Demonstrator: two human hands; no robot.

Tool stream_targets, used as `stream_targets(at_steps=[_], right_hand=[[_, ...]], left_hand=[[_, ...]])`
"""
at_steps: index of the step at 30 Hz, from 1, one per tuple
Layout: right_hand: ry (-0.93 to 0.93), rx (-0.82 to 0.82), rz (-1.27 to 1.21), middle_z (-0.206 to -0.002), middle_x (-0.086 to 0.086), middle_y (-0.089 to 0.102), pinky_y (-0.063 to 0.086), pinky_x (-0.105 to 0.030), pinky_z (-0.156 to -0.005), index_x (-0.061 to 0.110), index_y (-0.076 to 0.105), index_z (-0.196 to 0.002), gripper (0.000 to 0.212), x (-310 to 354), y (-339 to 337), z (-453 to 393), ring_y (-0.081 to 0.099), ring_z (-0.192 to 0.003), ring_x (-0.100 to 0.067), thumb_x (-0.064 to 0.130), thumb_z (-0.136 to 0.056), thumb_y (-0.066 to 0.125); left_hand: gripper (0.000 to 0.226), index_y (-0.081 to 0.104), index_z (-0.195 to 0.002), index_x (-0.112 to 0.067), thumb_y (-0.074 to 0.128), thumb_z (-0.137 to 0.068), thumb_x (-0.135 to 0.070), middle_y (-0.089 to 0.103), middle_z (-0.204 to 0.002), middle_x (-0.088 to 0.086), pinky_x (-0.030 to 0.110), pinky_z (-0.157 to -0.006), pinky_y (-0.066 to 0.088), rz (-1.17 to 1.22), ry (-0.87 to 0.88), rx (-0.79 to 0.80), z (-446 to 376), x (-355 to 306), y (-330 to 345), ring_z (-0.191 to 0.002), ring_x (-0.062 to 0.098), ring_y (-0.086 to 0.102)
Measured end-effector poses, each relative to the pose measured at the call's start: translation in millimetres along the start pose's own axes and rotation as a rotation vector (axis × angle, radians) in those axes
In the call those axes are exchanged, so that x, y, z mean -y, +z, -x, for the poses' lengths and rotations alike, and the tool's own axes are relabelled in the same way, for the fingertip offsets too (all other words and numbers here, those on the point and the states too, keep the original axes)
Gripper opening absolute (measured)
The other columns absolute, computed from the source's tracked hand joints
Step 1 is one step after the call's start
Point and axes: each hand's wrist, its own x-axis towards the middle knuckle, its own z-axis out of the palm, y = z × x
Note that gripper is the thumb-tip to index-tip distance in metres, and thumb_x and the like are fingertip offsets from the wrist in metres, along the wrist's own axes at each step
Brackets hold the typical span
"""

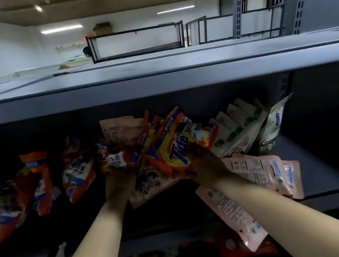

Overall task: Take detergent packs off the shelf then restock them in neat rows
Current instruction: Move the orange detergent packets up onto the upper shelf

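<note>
Under the top board, the dark shelf (pixel 321 171) lies bare at three o'clock. Orange Tide packs (pixel 169 151) crowd its centre; pink pouches (pixel 260 171) overhang its front edge. Left hand (pixel 117 180) and right hand (pixel 204 163) each grip a pack.

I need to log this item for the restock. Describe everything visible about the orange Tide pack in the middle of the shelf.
The orange Tide pack is a soft, glossy plastic pouch with a yellow bullseye, blue "Tide" lettering and a blue band of white print along its upper edge. It is tilted, its top leaning up and to the right, in the middle of the dark shelf. The right hand grips its lower right part. It lies over a pink floral pack and overlaps other orange packs held by the left hand.
</note>
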Motion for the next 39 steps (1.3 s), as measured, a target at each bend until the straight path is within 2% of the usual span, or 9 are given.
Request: stream_targets(at_steps=[4, 8, 12, 19, 23, 27, 29, 34, 39], right_hand=[[0.059, -0.021, 0.047, -0.159, -0.004, 0.004, 0.017, -0.044, -0.118, 0.017, 0.013, -0.151, 0.088, 4.3, 14.6, -16.3, -0.005, -0.147, -0.025, 0.026, -0.084, 0.069], [0.132, -0.065, 0.078, -0.158, -0.004, 0.008, 0.019, -0.049, -0.116, 0.016, 0.012, -0.152, 0.093, 10.3, 19.9, -24.3, -0.001, -0.147, -0.027, 0.031, -0.081, 0.071], [0.113, -0.189, 0.114, -0.145, -0.017, 0.038, 0.041, -0.046, -0.103, 0.006, 0.036, -0.143, 0.075, 10.2, 20.5, -22.1, 0.028, -0.137, -0.036, 0.037, -0.082, 0.068], [0.232, -0.427, -0.178, -0.124, -0.019, 0.056, 0.044, -0.041, -0.09, 0.0, 0.051, -0.127, 0.043, 14.2, -2.8, -3.6, 0.05, -0.116, -0.037, 0.017, -0.088, 0.06], [0.437, -0.581, -0.354, -0.117, -0.018, 0.056, 0.043, -0.037, -0.076, 0.001, 0.046, -0.119, 0.037, 20.9, -0.5, 11.5, 0.053, -0.108, -0.036, 0.0, -0.083, 0.054], [0.594, -0.651, -0.51, -0.112, -0.013, 0.059, 0.045, -0.041, -0.074, 0.008, 0.046, -0.112, 0.035, 24.7, 7.0, 22.5, 0.057, -0.101, -0.035, 0.007, -0.08, 0.06], [0.583, -0.624, -0.51, -0.112, -0.013, 0.058, 0.044, -0.041, -0.075, 0.008, 0.049, -0.112, 0.033, 28.4, 9.5, 26.6, 0.056, -0.103, -0.035, 0.017, -0.081, 0.059], [0.434, -0.413, -0.331, -0.132, -0.016, 0.051, 0.046, -0.045, -0.092, 0.003, 0.047, -0.132, 0.056, 37.7, 20.8, 40.2, 0.045, -0.122, -0.036, 0.008, -0.076, 0.052], [0.283, -0.267, -0.132, -0.131, -0.008, 0.048, 0.044, -0.045, -0.098, 0.016, 0.049, -0.131, 0.062, 41.1, 37.6, 47.4, 0.042, -0.125, -0.033, 0.022, -0.071, 0.063]], left_hand=[[0.093, 0.021, -0.145, -0.012, 0.065, -0.077, -0.059, 0.042, -0.141, 0.012, 0.036, -0.09, 0.04, 0.136, -0.045, 0.069, -30.1, 11.5, 11.4, -0.121, 0.035, 0.047], [0.134, 0.013, -0.15, -0.024, 0.062, -0.043, -0.085, 0.029, -0.152, 0.005, 0.04, -0.107, 0.033, 0.262, -0.047, 0.131, -69.1, 28.8, 20.3, -0.133, 0.031, 0.036], [0.077, 0.022, -0.148, -0.01, 0.063, -0.088, -0.038, 0.037, -0.145, 0.018, 0.041, -0.101, 0.035, 0.139, -0.034, -0.036, -50.5, 22.3, 8.8, -0.129, 0.039, 0.039], [0.041, 0.054, -0.126, -0.007, 0.055, -0.089, -0.027, 0.056, -0.124, 0.024, 0.04, -0.089, 0.041, 0.076, 0.046, -0.21, -28.5, 39.4, -15.9, -0.112, 0.04, 0.053], [0.037, 0.059, -0.118, -0.006, 0.052, -0.087, -0.025, 0.063, -0.105, 0.025, 0.039, -0.075, 0.044, -0.007, 0.056, -0.307, -2.4, 52.9, -33.9, -0.093, 0.041, 0.06], [0.066, 0.032, -0.137, -0.015, 0.047, -0.081, -0.048, 0.06, -0.107, 0.02, 0.035, -0.065, 0.039, 0.05, 0.081, -0.201, 12.4, 61.4, -32.8, -0.086, 0.04, 0.061], [0.075, 0.027, -0.139, -0.019, 0.052, -0.08, -0.058, 0.054, -0.123, 0.019, 0.038, -0.072, 0.044, 0.021, 0.141, -0.167, 10.4, 62.6, -28.4, -0.098, 0.04, 0.059], [0.085, 0.032, -0.143, -0.017, 0.065, -0.077, -0.057, 0.049, -0.136, 0.014, 0.044, -0.093, 0.043, 0.085, 0.123, -0.085, 9.9, 54.5, -23.5, -0.117, 0.036, 0.052], [0.056, 0.054, -0.127, -0.017, 0.049, -0.087, -0.056, 0.065, -0.114, 0.01, 0.035, -0.073, 0.049, 0.146, 0.267, -0.15, 10.1, 65.4, -16.3, -0.099, 0.03, 0.063]])
